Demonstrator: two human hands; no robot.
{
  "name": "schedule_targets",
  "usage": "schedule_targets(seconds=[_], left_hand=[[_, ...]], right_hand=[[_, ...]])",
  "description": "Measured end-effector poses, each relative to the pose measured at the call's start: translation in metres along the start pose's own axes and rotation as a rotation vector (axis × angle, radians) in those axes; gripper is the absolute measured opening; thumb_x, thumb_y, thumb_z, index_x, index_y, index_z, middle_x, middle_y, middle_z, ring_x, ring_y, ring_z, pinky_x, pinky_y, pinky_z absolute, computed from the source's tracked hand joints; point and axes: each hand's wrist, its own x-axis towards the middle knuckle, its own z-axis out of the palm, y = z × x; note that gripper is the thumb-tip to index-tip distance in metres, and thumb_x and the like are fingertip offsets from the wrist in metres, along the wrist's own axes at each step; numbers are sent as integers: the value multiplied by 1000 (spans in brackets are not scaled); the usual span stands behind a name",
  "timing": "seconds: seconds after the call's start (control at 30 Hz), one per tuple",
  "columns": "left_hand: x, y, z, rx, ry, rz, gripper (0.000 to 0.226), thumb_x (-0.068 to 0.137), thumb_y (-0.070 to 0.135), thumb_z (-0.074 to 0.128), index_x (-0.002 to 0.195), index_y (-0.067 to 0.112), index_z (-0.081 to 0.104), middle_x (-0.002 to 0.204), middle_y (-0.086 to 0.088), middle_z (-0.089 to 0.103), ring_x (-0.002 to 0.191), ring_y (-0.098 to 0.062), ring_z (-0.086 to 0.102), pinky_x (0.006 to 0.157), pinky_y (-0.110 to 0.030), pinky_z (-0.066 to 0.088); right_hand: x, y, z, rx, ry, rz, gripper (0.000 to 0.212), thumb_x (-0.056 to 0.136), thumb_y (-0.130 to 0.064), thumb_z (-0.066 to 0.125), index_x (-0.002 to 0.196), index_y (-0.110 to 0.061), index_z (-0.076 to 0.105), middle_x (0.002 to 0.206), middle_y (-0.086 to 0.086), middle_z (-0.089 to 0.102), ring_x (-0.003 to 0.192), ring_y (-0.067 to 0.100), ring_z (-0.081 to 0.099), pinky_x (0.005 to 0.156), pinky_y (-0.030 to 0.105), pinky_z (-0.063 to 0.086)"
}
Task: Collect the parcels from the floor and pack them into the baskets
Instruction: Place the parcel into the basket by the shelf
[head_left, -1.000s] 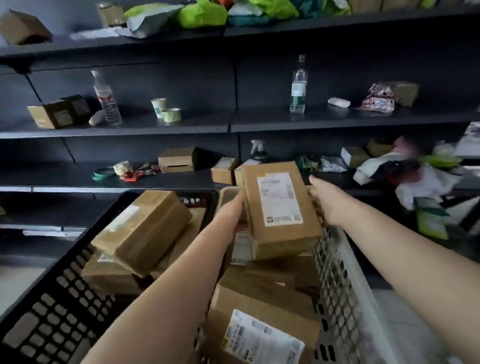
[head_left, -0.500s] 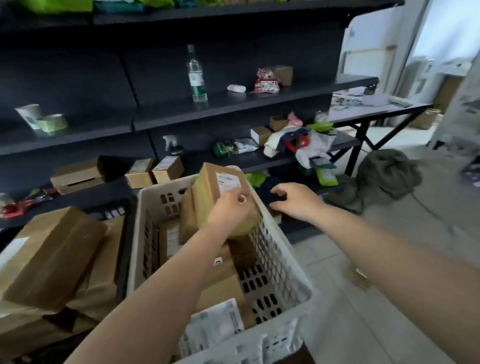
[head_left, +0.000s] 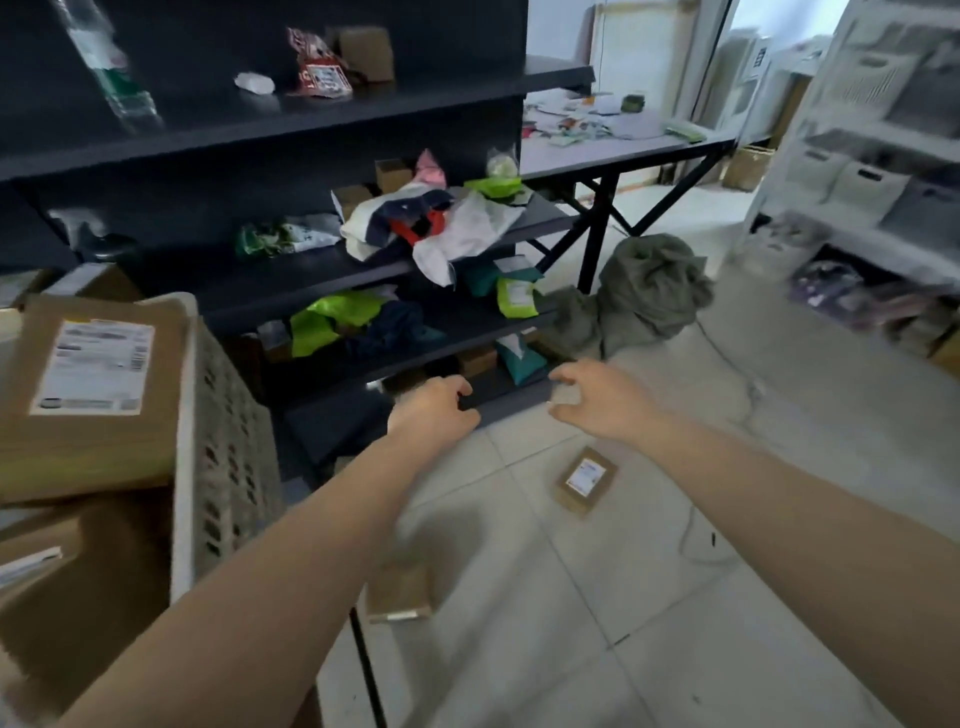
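Partly hidden beneath the left forearm (head_left: 291, 561), a blurred parcel (head_left: 399, 592) lies.

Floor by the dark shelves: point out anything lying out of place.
Two cardboard parcels lie loose on the tiles: a small labelled parcel askew between the hands, and a plain parcel beside the white basket. A grey-green cloth heap is dumped by the table leg.

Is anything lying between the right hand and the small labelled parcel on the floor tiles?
No. In the head view the stretch from the right hand down to the small parcel shows only bare floor tile.
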Motion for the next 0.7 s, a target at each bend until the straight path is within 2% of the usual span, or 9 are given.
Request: schedule_targets(seconds=[0.1,0.23,0.3,0.37,0.5,0.63,0.7], left_hand=[[36,22,34,16,-31,-23,42,89,29,51,130,23,48,132,-3,51,116,-24,51,97,-40,45],[102,32,86,-27,-83,-91,41,87,28,51,127,24,50,131,-2,52,116,-23,52,98,-36,44],[143,28,118,-43,-135,-117,39,86,28,50,126,24,51,130,-1,52,114,-21,52,91,-27,41],[186,21,157,-77,-169,-150,37,87,27,52,123,23,52,127,-3,53,110,-21,52,85,-26,39],[270,4,247,-118,-293,-229,39,89,25,54,127,20,51,131,-6,51,115,-25,51,98,-33,42],[356,-23,350,-96,-382,-280,42,89,29,51,130,21,47,133,-3,50,117,-23,51,98,-35,42],[395,-37,409,-110,-406,-313,42,89,31,51,130,21,46,132,-2,50,115,-22,52,96,-34,43]], right_hand=[[20,56,3,20,-29,62,48,85,-34,60,131,-22,50,129,3,54,117,22,50,88,30,39],[63,124,27,156,-100,204,48,85,-33,59,131,-22,49,132,1,53,117,20,51,92,30,40],[90,158,49,179,-148,252,47,86,-33,58,131,-21,49,132,0,53,117,19,51,90,30,41],[121,191,76,182,-192,295,44,86,-34,59,127,-20,52,129,-1,55,114,19,52,87,29,41],[183,261,148,242,-271,446,28,82,-32,62,107,-20,61,115,-1,63,102,18,58,77,28,43],[244,329,250,352,-345,541,32,85,-34,59,111,-16,63,115,3,64,104,22,59,82,28,47],[270,365,308,401,-403,616,31,87,-35,55,109,-14,62,110,6,65,103,24,59,78,27,45]])
